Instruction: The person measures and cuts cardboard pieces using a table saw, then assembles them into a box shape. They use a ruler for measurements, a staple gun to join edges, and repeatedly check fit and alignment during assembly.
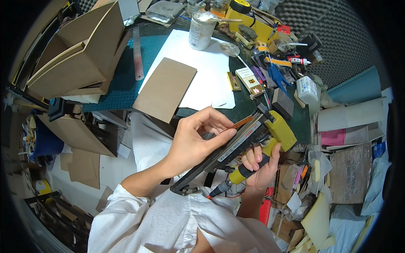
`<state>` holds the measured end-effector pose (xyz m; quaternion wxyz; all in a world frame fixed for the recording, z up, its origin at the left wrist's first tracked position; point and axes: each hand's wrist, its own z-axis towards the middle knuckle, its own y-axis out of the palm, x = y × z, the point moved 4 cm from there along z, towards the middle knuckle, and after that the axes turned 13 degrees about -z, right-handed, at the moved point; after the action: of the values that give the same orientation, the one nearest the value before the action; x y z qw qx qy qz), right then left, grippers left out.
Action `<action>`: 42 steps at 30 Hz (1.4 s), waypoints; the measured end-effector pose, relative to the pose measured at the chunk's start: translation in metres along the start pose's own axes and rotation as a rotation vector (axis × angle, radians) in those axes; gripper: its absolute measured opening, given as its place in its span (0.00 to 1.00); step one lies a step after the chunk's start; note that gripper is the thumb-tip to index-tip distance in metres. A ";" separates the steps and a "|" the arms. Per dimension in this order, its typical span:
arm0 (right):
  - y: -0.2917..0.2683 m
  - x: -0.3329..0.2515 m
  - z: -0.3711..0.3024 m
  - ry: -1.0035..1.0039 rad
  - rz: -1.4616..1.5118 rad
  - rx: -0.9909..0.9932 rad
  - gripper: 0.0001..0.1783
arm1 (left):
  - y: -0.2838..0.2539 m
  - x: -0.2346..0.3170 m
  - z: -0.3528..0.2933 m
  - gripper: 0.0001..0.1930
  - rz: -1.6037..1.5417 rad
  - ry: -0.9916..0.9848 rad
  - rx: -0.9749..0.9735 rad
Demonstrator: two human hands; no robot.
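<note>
My right hand (263, 170) is wrapped round the handle of a yellow-green and black air nail gun (282, 131), tilted in front of my chest. Its long black magazine (225, 154) slants from upper right to lower left, and a hose fitting joins the handle's lower end. Between the thumb and fingers of my left hand (196, 135) is a thin copper-brown strip of nails (243, 122), lying along the upper part of the magazine. Whether the strip sits inside the channel I cannot tell. Beyond my left hand, a flat brown board (166, 86) overhangs the table's near edge.
White paper (215, 71) and a green cutting mat (116, 90) with a steel ruler (138, 55) cover part of the table. A white tub (201, 33) stands at the back. Brown board boxes (80, 55) rise at left; tools and a white bottle (307, 89) crowd the right.
</note>
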<state>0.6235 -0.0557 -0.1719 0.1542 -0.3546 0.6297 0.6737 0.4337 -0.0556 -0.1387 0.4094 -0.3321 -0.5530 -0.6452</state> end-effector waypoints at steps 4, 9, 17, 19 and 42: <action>0.001 0.001 -0.001 0.006 0.008 0.005 0.32 | 0.000 -0.001 0.000 0.08 -0.012 -0.006 -0.007; 0.001 0.002 -0.001 0.012 0.016 -0.004 0.32 | 0.000 -0.004 -0.002 0.08 0.016 -0.026 -0.032; -0.003 0.005 -0.001 0.037 0.002 0.029 0.33 | 0.004 0.000 -0.001 0.10 0.190 0.013 -0.049; -0.004 0.005 0.000 0.032 0.005 0.033 0.33 | 0.004 0.002 0.001 0.10 0.248 0.051 -0.072; -0.027 0.013 0.007 0.062 0.082 0.154 0.33 | 0.037 -0.010 -0.004 0.30 0.220 -0.136 -0.136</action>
<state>0.6302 -0.0479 -0.2008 0.1338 -0.3363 0.6982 0.6177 0.4709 -0.0595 -0.1316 0.4158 -0.4604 -0.4948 -0.6085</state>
